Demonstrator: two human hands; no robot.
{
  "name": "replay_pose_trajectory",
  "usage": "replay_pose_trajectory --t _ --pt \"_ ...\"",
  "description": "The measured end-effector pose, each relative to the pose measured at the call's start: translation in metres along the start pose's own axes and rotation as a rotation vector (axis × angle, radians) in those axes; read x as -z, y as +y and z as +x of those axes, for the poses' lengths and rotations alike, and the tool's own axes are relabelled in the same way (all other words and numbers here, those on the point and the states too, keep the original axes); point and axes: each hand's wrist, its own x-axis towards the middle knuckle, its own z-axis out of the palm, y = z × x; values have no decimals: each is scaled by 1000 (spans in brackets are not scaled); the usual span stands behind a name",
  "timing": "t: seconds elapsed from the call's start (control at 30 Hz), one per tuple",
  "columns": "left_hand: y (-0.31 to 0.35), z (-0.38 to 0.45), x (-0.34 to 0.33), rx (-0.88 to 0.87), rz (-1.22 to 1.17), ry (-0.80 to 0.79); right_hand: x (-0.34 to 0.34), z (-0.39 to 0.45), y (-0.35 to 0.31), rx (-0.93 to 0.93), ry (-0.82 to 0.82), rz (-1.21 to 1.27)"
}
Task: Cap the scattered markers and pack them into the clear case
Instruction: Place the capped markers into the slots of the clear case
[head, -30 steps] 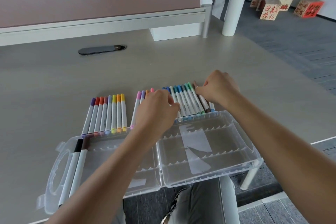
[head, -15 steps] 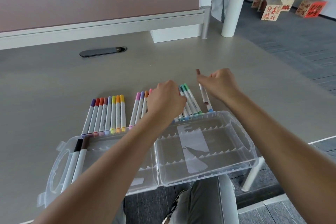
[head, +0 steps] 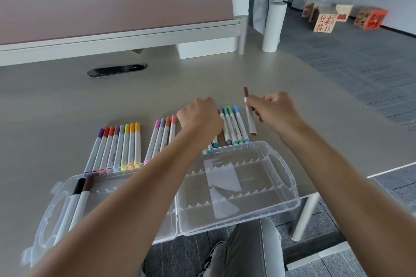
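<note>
2 capped markers already lie in the open clear plastic case; the right hand pinches a brown-capped white marker lifted off the beige desk, likely to pack it, while the left hand, curled, grips blue markers, seemingly gathering them

Open case lies at the near edge of the worktop, its two halves side by side. Two markers lie in the left half. Behind the case, three rows of markers: left, middle, right. Right hand, behind the right half, holds one marker beside the right row; left hand is over the row's left part.
</note>
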Motion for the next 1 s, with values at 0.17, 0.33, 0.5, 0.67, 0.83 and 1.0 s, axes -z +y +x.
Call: replay_pose_trajectory --t 0.17,0.33,0.5,0.67,0.83,1.0 --pt "-2 4 -1 23 -62 2 8 -11 -5 -84 -36 109" --pt "-3 3 -3 -8 -94 29 11 -17 -7 -90 -27 93" --pt "4 3 -9 -54 -125 26 17 -20 -10 -63 -17 95" --pt "11 4 -8 -57 -73 16 20 -23 -15 -83 -22 76" --pt "17 3 -8 -58 -51 22 18 -29 -14 -149 -47 141" --pt "14 -4 -3 -29 -180 50 16 -31 -15 -229 -70 255"
